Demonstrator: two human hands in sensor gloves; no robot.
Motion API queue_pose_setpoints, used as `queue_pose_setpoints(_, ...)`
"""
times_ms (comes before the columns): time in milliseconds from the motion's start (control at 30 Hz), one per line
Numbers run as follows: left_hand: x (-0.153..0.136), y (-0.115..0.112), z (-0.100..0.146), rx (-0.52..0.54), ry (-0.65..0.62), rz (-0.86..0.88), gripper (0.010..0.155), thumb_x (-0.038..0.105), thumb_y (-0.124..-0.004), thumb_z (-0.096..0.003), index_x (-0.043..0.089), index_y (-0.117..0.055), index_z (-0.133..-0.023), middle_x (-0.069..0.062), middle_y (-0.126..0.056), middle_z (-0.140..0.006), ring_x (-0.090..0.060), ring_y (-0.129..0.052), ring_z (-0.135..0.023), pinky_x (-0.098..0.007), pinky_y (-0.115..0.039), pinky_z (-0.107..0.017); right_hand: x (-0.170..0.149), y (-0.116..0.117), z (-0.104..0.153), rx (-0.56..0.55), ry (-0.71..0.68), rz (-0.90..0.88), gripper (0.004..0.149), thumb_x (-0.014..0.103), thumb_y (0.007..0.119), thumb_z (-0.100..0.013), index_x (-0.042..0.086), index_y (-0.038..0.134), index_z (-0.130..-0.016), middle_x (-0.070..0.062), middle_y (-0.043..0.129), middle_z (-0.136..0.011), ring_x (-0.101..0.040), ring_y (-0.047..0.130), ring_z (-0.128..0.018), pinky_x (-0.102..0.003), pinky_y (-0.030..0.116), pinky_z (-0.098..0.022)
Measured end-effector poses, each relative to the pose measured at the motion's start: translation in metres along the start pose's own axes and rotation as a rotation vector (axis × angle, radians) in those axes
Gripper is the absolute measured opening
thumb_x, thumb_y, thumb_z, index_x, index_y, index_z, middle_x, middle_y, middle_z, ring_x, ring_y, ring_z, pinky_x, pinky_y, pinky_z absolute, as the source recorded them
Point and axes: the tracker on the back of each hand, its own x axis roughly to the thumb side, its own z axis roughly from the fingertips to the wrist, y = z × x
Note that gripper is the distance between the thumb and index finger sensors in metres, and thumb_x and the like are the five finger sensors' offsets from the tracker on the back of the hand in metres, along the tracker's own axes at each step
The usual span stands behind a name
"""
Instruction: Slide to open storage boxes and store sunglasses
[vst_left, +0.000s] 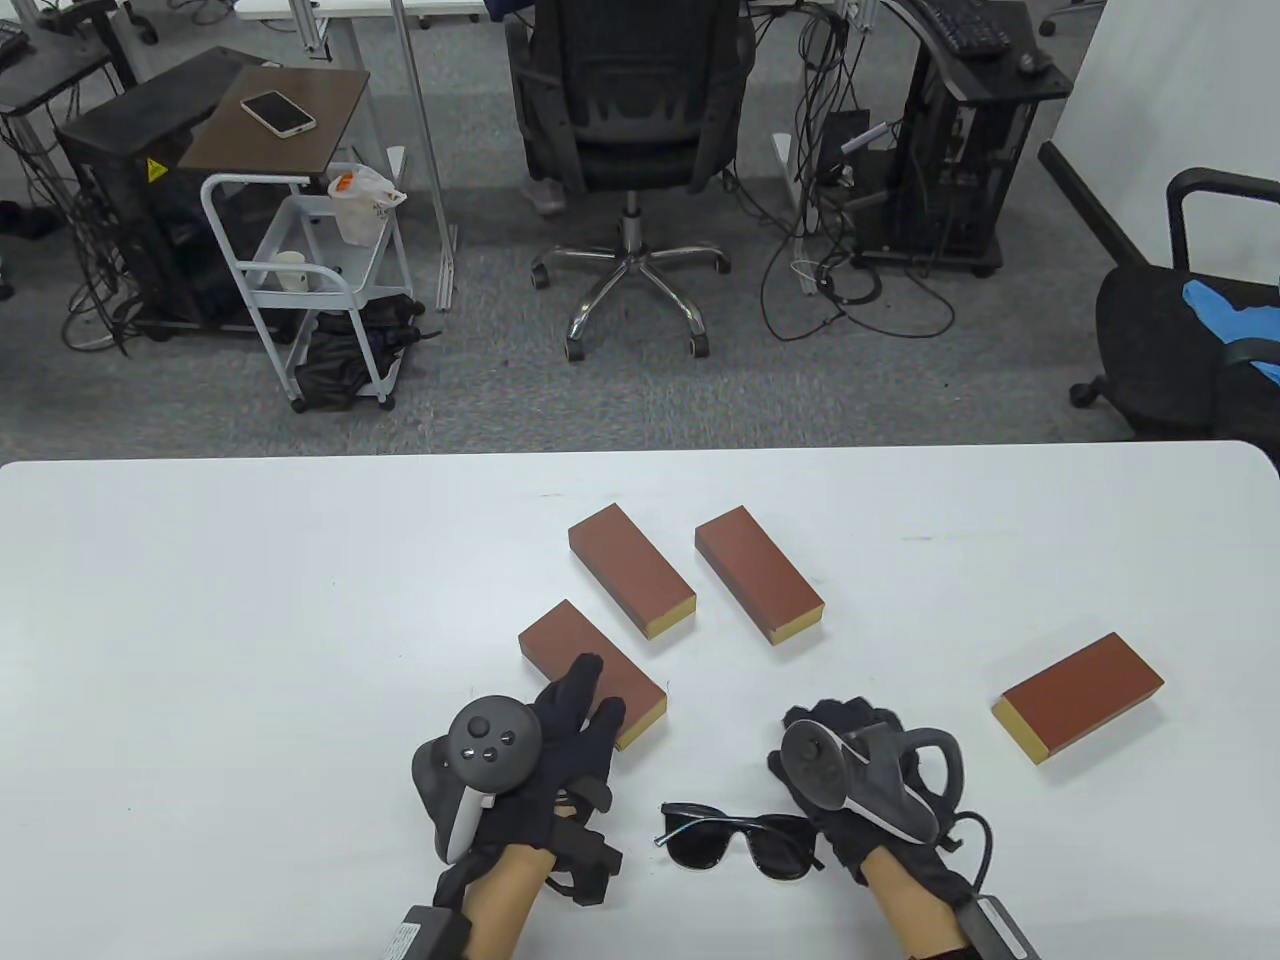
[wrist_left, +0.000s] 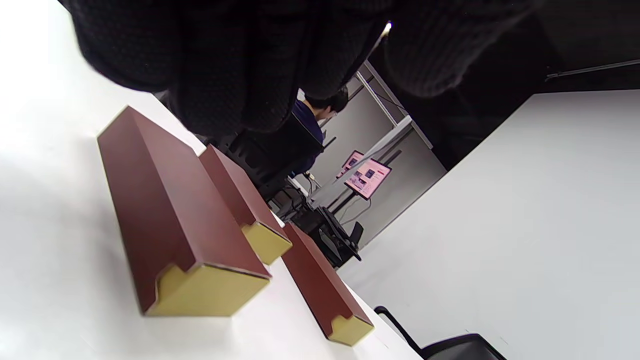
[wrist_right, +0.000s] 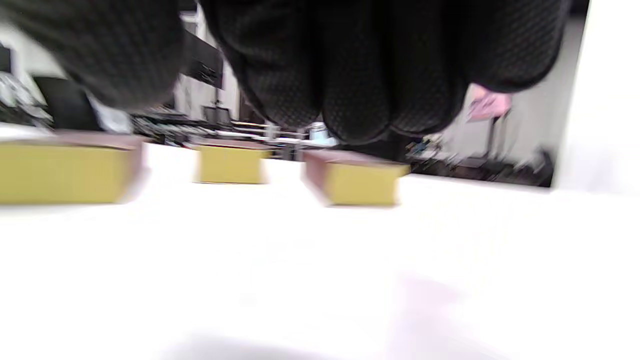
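White counter in front of me, four closed reddish-brown rectangular storage boxes with yellow inner-drawer ends on it. Nearest box sits just ahead of my left hand; my left fingers are stretched out straight and reach over its near end, looks like touching the top but I cannot tell for sure, not curled round anything. In the left wrist view that same box is closest, yellow end facing camera, drawer fully in. Two more boxes lie further back, side by side and parallel, angled the same way: the middle-left box and the middle-right box, apart from each other. Fourth box lies off to my right, well apart from the rest, yellow end pointing toward me and left. Black-framed dark-lens sunglasses lie on the counter near the front edge, between my two hands, lenses side by side, one temple arm sticking out on the left; not in any box. My right hand is just beside the sunglasses on their right, palm down, fingers loosely curled under, nothing gripped that I can see; whether it touches the frame I cannot tell. Right wrist view is blurred, shows three yellow box ends across the counter under my gloved fingers.
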Motion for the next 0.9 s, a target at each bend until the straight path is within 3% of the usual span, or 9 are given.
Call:
queue_pose_setpoints(100, 0.003, -0.002, 0.0, -0.006, -0.012, -0.019, 0.063, 0.053, -0.076, -0.0462, 0.025, -0.073, -0.103, -0.009, -0.087, -0.098, -0.036, -0.091, -0.081, -0.057, -0.075, -0.056, -0.031, 0.006, -0.015, 0.012, 0.094, 0.148, 0.065, 0.066, 0.077, -0.026, 0.029, 0.081, -0.079, -0.009, 0.085, -0.085, -0.036, 0.084, -0.076, -0.052, 0.074, -0.055)
queue_pose_setpoints(233, 0.0, -0.004, 0.0, -0.013, -0.013, -0.045, 0.063, 0.053, -0.076, -0.0463, 0.024, -0.074, -0.102, -0.009, -0.087, -0.097, -0.036, -0.092, -0.08, -0.057, -0.076, -0.056, -0.069, 0.014, -0.028, 0.016, 0.281, 0.205, 0.073, 0.073, 0.073, -0.023, 0.03, 0.078, -0.081, -0.009, 0.084, -0.086, -0.036, 0.083, -0.077, -0.052, 0.074, -0.055)
queue_pose_setpoints(433, -0.008, -0.005, -0.002, -0.025, 0.003, -0.069, 0.064, 0.055, -0.075, -0.0459, 0.024, -0.074, -0.102, -0.009, -0.088, -0.097, -0.036, -0.093, -0.079, -0.057, -0.076, -0.055, -0.129, 0.032, -0.033, 0.092, 0.647, 0.098, 0.088, 0.082, 0.07, -0.019, 0.033, 0.062, -0.092, -0.009, 0.062, -0.102, -0.038, 0.062, -0.093, -0.055, 0.064, -0.064)
queue_pose_setpoints(600, -0.012, -0.004, -0.004, -0.019, 0.024, -0.051, 0.064, 0.056, -0.075, -0.0456, 0.024, -0.074, -0.102, -0.01, -0.088, -0.097, -0.036, -0.093, -0.079, -0.057, -0.076, -0.055, -0.167, 0.051, -0.031, 0.272, 0.878, 0.118, 0.097, 0.089, 0.063, -0.019, 0.039, 0.04, -0.098, -0.007, 0.045, -0.11, -0.042, 0.053, -0.097, -0.056, 0.061, -0.066)
queue_pose_setpoints(700, -0.015, -0.004, -0.004, -0.022, 0.029, -0.055, 0.065, 0.056, -0.075, -0.0457, 0.024, -0.074, -0.102, -0.012, -0.088, -0.096, -0.036, -0.093, -0.078, -0.057, -0.076, -0.055, -0.181, 0.063, -0.027, 0.406, 0.969, 0.075, 0.1, 0.094, 0.056, -0.018, 0.043, 0.026, -0.098, -0.007, 0.028, -0.112, -0.044, 0.039, -0.1, -0.057, 0.056, -0.069)
queue_pose_setpoints(900, -0.018, -0.004, -0.006, -0.027, 0.038, -0.031, 0.069, 0.06, -0.074, -0.044, 0.023, -0.074, -0.102, -0.013, -0.088, -0.097, -0.037, -0.092, -0.079, -0.058, -0.076, -0.056, -0.201, 0.082, -0.02, 0.583, 1.103, 0.031, 0.1, 0.096, 0.048, -0.017, 0.046, 0.013, -0.096, -0.01, 0.019, -0.111, -0.048, 0.044, -0.098, -0.056, 0.06, -0.067)
